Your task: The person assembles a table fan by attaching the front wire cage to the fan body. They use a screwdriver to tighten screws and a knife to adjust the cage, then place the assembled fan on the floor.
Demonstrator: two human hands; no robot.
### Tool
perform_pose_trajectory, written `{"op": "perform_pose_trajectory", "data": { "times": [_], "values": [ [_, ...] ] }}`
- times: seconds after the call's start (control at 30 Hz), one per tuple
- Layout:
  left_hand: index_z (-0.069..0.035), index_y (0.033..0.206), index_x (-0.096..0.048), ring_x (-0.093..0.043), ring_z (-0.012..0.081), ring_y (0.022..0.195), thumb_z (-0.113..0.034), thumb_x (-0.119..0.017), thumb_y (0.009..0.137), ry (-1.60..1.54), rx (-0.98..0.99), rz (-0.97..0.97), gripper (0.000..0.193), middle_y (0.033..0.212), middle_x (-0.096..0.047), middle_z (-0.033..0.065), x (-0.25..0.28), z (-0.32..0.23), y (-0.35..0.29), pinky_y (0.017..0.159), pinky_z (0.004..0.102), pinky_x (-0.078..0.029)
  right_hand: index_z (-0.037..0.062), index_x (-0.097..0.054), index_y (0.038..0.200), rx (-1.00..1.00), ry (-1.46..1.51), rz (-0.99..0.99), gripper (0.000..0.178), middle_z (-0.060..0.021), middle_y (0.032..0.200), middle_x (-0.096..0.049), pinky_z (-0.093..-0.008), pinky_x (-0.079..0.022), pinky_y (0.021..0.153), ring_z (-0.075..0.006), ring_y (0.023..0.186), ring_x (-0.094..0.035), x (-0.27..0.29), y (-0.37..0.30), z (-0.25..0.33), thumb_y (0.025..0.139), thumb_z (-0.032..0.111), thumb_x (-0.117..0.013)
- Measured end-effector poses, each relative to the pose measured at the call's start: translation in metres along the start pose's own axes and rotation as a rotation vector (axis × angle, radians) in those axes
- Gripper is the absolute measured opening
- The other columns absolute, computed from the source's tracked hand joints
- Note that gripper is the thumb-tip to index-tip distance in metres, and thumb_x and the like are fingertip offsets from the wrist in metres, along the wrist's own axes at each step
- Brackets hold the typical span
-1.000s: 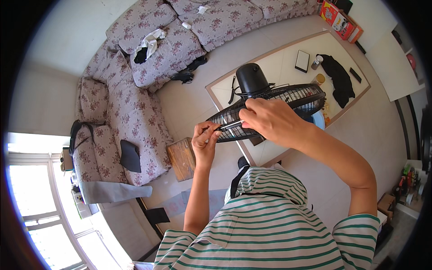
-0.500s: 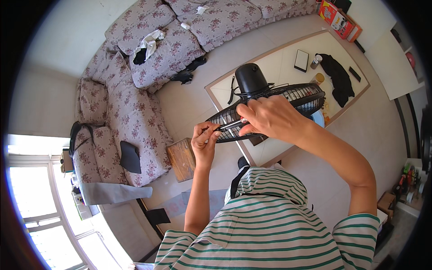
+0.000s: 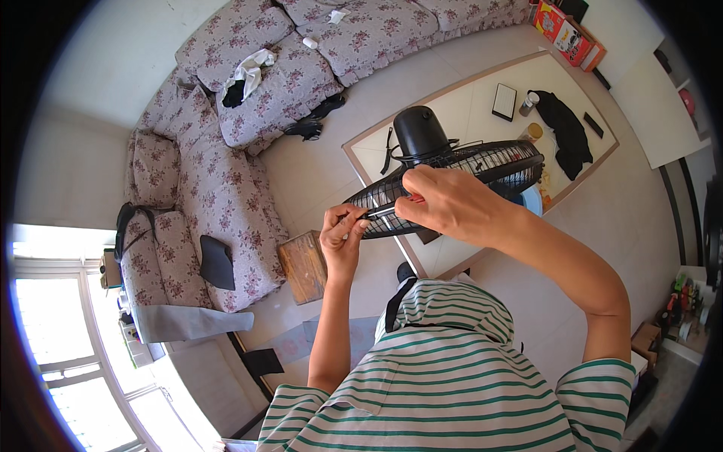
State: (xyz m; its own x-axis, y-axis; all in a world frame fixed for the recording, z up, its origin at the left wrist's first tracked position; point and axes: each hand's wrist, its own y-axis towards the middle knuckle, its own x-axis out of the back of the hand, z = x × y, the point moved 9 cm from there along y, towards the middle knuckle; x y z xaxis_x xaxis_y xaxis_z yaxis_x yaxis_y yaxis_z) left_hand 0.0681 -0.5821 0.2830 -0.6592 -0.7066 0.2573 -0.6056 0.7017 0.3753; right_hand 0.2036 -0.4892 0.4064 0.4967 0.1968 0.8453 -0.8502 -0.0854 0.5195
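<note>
A black standing fan [image 3: 452,169] with a round wire guard stands in front of me, its motor housing [image 3: 420,132] behind the guard. My left hand [image 3: 343,237] pinches the near left rim of the guard between thumb and fingers. My right hand [image 3: 444,203] is closed around a screwdriver [image 3: 388,211] with a reddish handle; its metal shaft runs left toward my left fingers at the rim. The tip is hidden between my fingers and the wires.
A low white table [image 3: 482,113] with a wooden edge lies behind the fan, carrying a black cloth [image 3: 565,132], a small tablet, a can and a jar. A flowered corner sofa [image 3: 226,151] fills the left and back. A small wooden box [image 3: 303,265] stands by the sofa.
Both hands have stayed at the guard's near rim. My right hand has shifted only slightly along the screwdriver; the fan has not moved.
</note>
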Motion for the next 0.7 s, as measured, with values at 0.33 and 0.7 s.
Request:
{"op": "perform_pose_trajectory", "data": {
  "times": [0.33, 0.7],
  "values": [
    [-0.002, 0.092, -0.069, -0.053, 0.0134, 0.082, -0.002, -0.07, 0.075, 0.011, 0.001, 0.002, 0.017, 0.091, -0.057, 0.0039, -0.001, 0.001, 0.001, 0.067, 0.0237, -0.044, 0.0053, -0.052, 0.079, -0.14, -0.214, 0.191, 0.013, -0.0043, 0.074, -0.051, -0.0258, -0.048, 0.054, -0.0152, 0.069, -0.055, -0.021, -0.005, -0.008, 0.073, 0.013, -0.061],
    [-0.002, 0.092, -0.069, -0.054, 0.0142, 0.082, -0.003, -0.07, 0.075, 0.008, 0.008, -0.004, 0.017, 0.091, -0.058, 0.0042, -0.001, 0.002, 0.001, 0.068, 0.0243, -0.044, 0.005, -0.048, 0.075, -0.004, -0.09, 0.019, 0.015, -0.0053, 0.079, -0.041, -0.0275, -0.048, 0.055, -0.0166, 0.07, -0.053, -0.001, 0.008, 0.009, 0.069, 0.009, -0.062]
  ]
}}
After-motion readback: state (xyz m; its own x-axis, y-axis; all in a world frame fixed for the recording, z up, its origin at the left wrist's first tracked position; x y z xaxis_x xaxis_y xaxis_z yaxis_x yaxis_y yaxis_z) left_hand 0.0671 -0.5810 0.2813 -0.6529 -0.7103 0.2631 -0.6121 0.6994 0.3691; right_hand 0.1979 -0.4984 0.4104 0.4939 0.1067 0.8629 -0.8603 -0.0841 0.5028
